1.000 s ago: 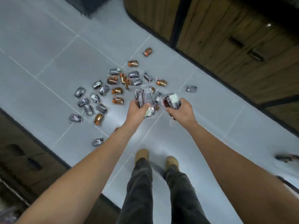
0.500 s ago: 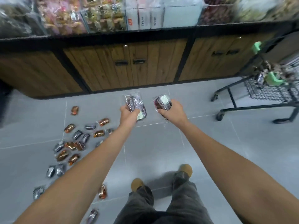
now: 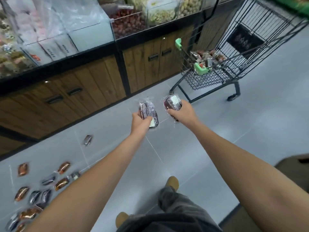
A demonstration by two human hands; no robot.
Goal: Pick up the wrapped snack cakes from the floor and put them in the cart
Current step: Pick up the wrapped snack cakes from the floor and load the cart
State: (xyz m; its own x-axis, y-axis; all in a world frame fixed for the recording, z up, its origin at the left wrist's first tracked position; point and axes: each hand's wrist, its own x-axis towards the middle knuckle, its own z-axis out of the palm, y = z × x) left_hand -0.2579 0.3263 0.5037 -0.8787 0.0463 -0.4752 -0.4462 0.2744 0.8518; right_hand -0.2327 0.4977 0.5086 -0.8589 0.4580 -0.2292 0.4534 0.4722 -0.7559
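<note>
Both arms reach forward, almost straight and bare. The hands are level with each other, with a small gap between them. The left hand (image 3: 139, 121) is curled round a bunch of wrapped cakes (image 3: 148, 110), thumb across the front. Dark wrappers stick up past the fingers, and a white label shows at the lower end. The right hand (image 3: 181, 113) grips a second bunch (image 3: 172, 102) from its right side, with clear wrapper ends poking out above and below the fist. The two bunches do not touch. How many cakes each hand holds cannot be told.

The cart (image 3: 260, 20) stands ahead and to the right of the right hand, well apart from it. Its near rim, with a green corner guard (image 3: 201, 68), is turned toward the hands. A heap of cakes in the cart (image 3: 207, 56) lies just behind that guard. Between the right hand and the cart is bare grey floor (image 3: 217, 131), crossed only by the cart's lower frame and a wheel.

Ahead of the left hand runs a wooden cabinet (image 3: 93, 84) with a black counter edge, and the cart's far side stands close against it. Behind and left of the left hand one cake (image 3: 88, 139) lies alone on the tile. Farther back and left are the scattered cakes (image 3: 48, 180), silver and orange, beside the left forearm. Two tan shoes (image 3: 172, 182) show below the arms.
</note>
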